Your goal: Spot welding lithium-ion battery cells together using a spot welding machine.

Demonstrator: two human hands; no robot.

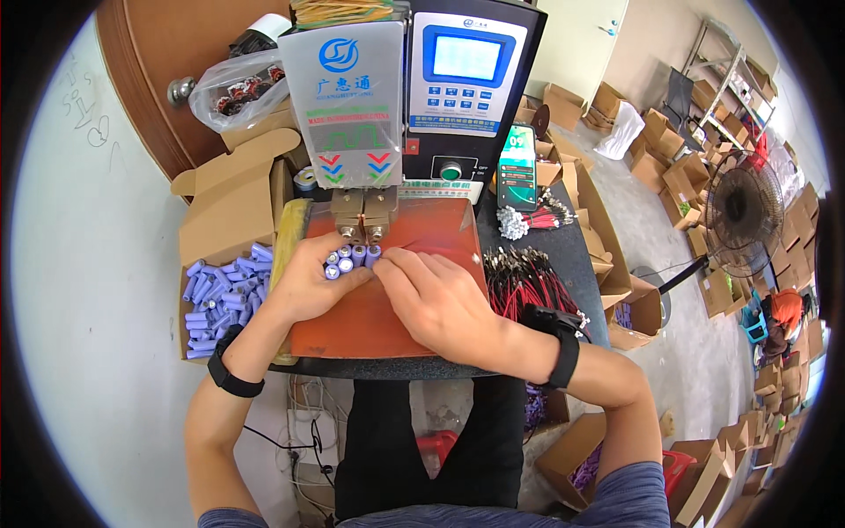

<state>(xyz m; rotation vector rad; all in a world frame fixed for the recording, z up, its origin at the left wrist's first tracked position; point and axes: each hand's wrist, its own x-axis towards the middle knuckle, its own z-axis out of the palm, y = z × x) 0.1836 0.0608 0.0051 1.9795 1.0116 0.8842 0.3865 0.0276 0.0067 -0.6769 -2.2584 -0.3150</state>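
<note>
Several purple cylindrical battery cells [346, 260] stand grouped under the metal electrode heads [363, 216] of a spot welding machine [343, 106]. My left hand [312, 280] wraps round the group from the left, thumb in front and fingers behind. My right hand [444, 304] is closed, its curled fingertips against the rightmost cell; its palm side is hidden. The cells sit over an orange-brown mat [343, 330] on the dark table. The cells' tops sit just below the electrodes; whether they touch, I cannot tell.
An open cardboard box of loose purple cells [220, 295] stands left of the mat. Right of it lie bundled red and black wires [528, 286], white-ended leads [537, 216] and a phone [517, 167]. A fan [744, 207] and many cardboard boxes fill the floor at right.
</note>
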